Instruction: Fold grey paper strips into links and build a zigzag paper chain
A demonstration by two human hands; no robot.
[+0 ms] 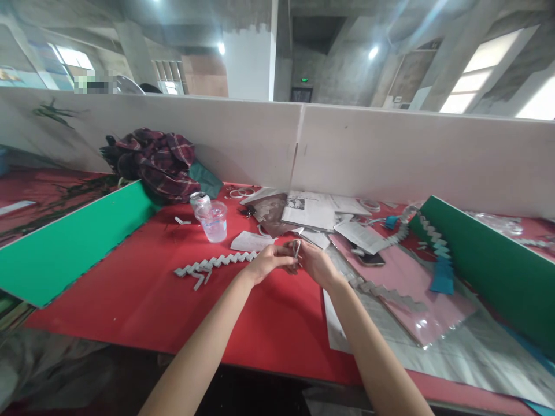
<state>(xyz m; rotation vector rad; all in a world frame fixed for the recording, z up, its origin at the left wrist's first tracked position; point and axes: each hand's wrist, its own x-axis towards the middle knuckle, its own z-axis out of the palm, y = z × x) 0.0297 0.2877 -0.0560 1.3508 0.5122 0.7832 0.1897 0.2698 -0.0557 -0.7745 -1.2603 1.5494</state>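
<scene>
My left hand [269,262] and my right hand [319,264] meet above the red table, fingers closed around a small folded paper strip [296,249]. Fingers partly cover the strip. A zigzag chain of folded paper [221,262] lies on the table and runs up to my left hand; whether it joins the held strip I cannot tell. Beside its far left end are a few loose folded paper pieces [200,278]. Another zigzag paper chain [390,293] stretches to the right of my right forearm, over a pink folder [416,271].
A clear plastic cup [213,222] and a can [199,199] stand at the back left near a plaid cloth [169,159]. Printed sheets [310,209] lie behind my hands, a phone [372,260] to the right. Green dividers [87,242] flank the red table [143,289].
</scene>
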